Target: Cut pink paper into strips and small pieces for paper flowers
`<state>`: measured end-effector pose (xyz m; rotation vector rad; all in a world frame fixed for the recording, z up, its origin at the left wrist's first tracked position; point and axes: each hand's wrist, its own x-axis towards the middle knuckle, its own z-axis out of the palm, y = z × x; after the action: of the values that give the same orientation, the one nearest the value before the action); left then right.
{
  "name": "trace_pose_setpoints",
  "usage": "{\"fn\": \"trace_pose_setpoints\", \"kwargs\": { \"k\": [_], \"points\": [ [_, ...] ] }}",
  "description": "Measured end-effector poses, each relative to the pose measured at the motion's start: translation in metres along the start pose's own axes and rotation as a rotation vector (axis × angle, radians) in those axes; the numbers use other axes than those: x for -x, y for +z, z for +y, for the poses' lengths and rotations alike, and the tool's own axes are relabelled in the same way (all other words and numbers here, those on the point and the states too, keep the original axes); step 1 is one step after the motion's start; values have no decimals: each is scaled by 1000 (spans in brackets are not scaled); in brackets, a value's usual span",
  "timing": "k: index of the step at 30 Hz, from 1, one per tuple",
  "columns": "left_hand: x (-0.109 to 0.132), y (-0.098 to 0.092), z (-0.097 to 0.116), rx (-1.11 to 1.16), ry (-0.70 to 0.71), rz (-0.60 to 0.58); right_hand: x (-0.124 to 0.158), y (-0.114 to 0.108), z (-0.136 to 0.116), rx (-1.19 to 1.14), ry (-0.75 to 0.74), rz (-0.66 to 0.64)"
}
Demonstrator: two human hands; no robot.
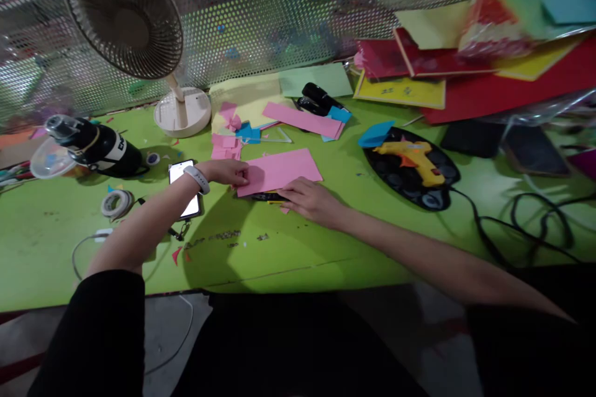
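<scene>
A pink sheet of paper (pixel 282 170) is in front of me, just above the green table. My left hand (pixel 233 172) is closed on its left end, with the fingers curled in. At the lower right edge of the paper is my right hand (pixel 310 201), its fingers together and closed on that edge. A dark object with yellow parts (pixel 266 196) shows from under the paper's near edge, mostly hidden, and I cannot make out its kind. Small pink paper pieces (pixel 226 146) and a folded pink strip (pixel 305 119) lie just beyond the sheet.
On the left are a lit phone (pixel 190 206), a tape roll (pixel 116 203), a black bottle (pixel 109 147) and a fan (pixel 182 113). To the right, a yellow glue gun (pixel 414 158) lies on a black palette (pixel 388 172), with its cable trailing. Behind stands a stapler (pixel 321 98).
</scene>
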<state>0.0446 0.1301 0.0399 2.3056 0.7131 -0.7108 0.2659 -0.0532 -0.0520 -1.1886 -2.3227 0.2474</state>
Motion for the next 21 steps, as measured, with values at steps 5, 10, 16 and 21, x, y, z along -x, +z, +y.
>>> {"fn": "trace_pose_setpoints", "kwargs": {
  "k": [5, 10, 16, 21],
  "points": [
    [3, 4, 2, -23, -21, 17, 13, -13, -10, -33, -73, -73],
    [16, 21, 12, -93, -25, 247, 26, -51, 37, 183, 314, 314],
    [24, 32, 22, -53, -20, 415, 38, -60, 100, 341, 531, 367],
    [22, 29, 24, 145, -93, 285, 17, -56, 72, 277, 467, 372]
  ]
}}
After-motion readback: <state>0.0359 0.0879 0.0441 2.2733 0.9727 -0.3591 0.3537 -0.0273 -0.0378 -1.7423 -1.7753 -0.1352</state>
